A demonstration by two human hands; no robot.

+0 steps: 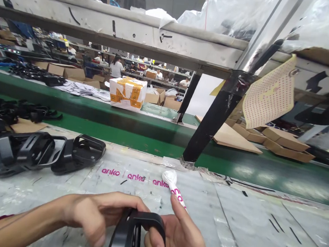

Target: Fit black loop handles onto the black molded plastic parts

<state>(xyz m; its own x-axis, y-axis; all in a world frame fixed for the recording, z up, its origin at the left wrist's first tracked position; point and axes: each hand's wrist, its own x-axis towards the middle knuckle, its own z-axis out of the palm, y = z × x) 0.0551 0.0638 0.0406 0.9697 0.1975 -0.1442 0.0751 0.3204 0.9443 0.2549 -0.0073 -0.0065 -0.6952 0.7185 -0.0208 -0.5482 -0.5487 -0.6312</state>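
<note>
Low in the view, I hold a black strappy sandal [126, 231] between both hands, its lower end cut off by the frame. My left hand [99, 214] grips the sandal's far end with its fingers, partly hidden behind it; the thumb is raised apart and blurred. My right hand [177, 236] is on the other side, with fingers curled inside the strap loop and thumb pointing up. Just beyond the right thumb lies a twisted wad of white paper [170, 178] with pink "anko" print. Several more black sandals [43, 151] rest on the worktable at the left.
The worktable [248, 223] has a pale plastic cover strewn with thin black scraps. Behind it runs a green conveyor belt [148, 137]. A black-wrapped post [210, 123] rises at the table's back edge. Beyond stand a taped carton [127, 93] and cardboard boxes [286, 143]. People work in the background.
</note>
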